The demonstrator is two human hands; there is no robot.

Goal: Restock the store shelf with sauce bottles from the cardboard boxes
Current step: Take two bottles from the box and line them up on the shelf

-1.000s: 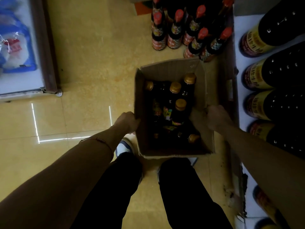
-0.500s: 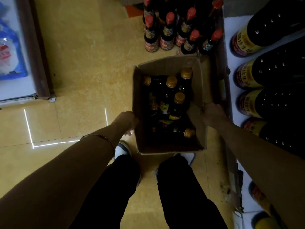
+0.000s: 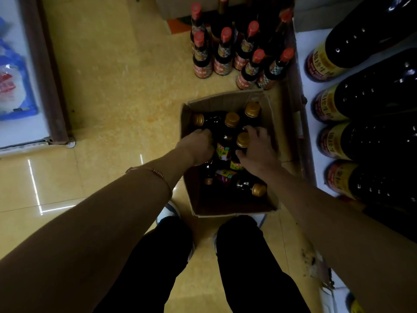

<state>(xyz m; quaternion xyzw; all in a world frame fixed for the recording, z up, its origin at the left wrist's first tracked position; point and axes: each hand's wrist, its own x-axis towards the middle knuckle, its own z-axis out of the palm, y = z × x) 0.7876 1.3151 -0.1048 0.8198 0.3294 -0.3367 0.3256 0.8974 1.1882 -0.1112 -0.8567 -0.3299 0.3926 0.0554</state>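
Cardboard box (image 3: 272, 123) holds five gold-capped bottles (image 3: 232, 129); two hands (image 3: 198, 146) inside.

The floor (image 3: 108, 86) is glossy yellow-tan tile with thin pale grout lines, and bright strips of light reflect off it at the left. At the far left stands a white cabinet (image 3: 20, 136) with a dark brown frame (image 3: 45, 71), blue packs blurred inside it. The room is dim. Bits of debris (image 3: 313, 265) lie on the tiles at the lower right.
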